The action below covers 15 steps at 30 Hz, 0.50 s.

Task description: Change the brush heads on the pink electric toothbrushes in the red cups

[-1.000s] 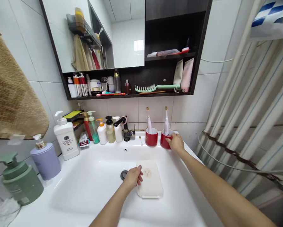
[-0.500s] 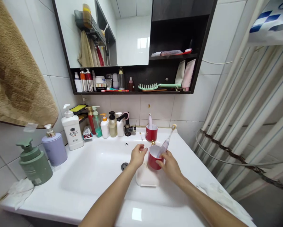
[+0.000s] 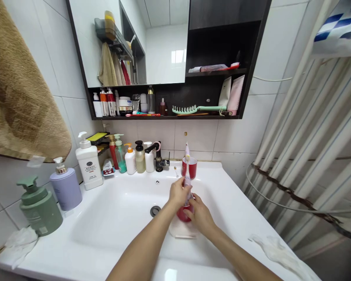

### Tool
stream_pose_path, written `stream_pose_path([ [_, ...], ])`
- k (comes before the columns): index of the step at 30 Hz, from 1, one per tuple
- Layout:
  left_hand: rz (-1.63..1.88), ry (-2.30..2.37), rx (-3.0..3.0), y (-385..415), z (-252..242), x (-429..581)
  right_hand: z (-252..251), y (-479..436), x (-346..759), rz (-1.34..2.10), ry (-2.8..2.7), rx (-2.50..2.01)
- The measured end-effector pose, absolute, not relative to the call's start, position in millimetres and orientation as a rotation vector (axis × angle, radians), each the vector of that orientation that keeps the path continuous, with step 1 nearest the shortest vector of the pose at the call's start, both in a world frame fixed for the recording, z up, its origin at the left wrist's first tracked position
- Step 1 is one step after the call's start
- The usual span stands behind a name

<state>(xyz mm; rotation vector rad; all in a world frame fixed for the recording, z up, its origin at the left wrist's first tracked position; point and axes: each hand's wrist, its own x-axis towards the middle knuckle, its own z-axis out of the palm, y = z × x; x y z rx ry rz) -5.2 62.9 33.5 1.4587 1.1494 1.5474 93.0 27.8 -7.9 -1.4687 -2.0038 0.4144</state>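
My right hand (image 3: 203,214) is wrapped around a red cup (image 3: 182,214) over the right part of the sink. A pale lilac toothbrush (image 3: 187,178) with a thick handle stands almost upright in that cup. My left hand (image 3: 179,193) has its fingers closed on the toothbrush's handle, just above the cup's rim. Under the cup lies a pale pink tray (image 3: 183,233). Behind the hands, a second red cup (image 3: 193,168) rests on the sink's back ledge, with another light-coloured brush (image 3: 187,148) poking up from it, partly covered by the held toothbrush.
The white sink (image 3: 113,218) has a dark drain (image 3: 155,211) left of my hands. A black faucet (image 3: 158,156) and several pump bottles (image 3: 130,160) line the back edge. Overhead hangs a dark mirror cabinet (image 3: 166,118). A crumpled white cloth (image 3: 276,249) lies on the right rim.
My left hand has moved right and closed on the toothbrush. The cup in my right hand has shifted slightly left and nearer, and the toothbrush has swung from leaning right to nearly upright.
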Motion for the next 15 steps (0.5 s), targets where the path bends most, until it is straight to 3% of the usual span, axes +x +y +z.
stream_pose_path([
  [5, 1.852, 1.039, 1.177, 62, 65, -47, 12, 22, 93, 0.361, -1.889, -1.362],
  [8, 1.859, 0.951, 0.932, 49, 66, -62, 30, 16, 82, 0.447, -1.816, -1.212],
  [15, 1.629, 0.823, 0.656, 41, 29, -64, 31, -5, 62, 1.335, -1.738, -1.141],
])
